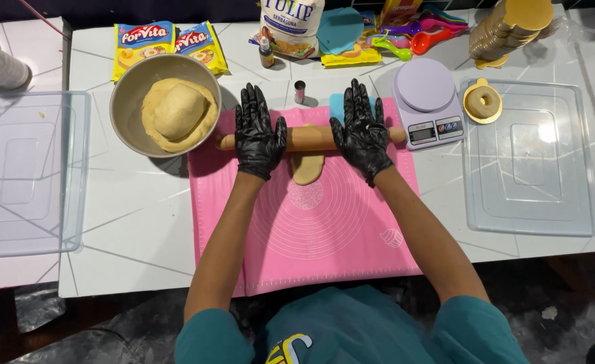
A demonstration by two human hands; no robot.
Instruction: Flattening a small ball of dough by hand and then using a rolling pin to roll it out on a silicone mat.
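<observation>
Rolling in progress: left hand [260, 133] and right hand [361, 129], both in black gloves, lie palm-down on the wooden rolling pin [311, 138], fingers spread flat and apart, pressing rather than clamped around it. Pin sits crosswise at the far end of the pink silicone baking mat [311, 222], on top of a small pale-yellow dough piece [307, 167]. Judging by its shape, flattening is only partly done: the dough is a narrow tongue sticking out on the near side of the pin, edges rounded, surface smooth, covering little of the mat's printed circles; far side of it is hidden under the pin. Bulk of the work looks left: the round metal bowl [123, 101] just left of the mat holds a large mound of the same dough [178, 113], uncut. One finished-looking ring-shaped piece on a gold round base [483, 102] rests on the far corner of the clear plastic tray lid [533, 162] at right, just right of the lilac digital kitchen scale [427, 101]. Stack of spare gold bases [510, 27] far right. Second clear plastic tray [24, 172] at left holds nothing that I can make out
</observation>
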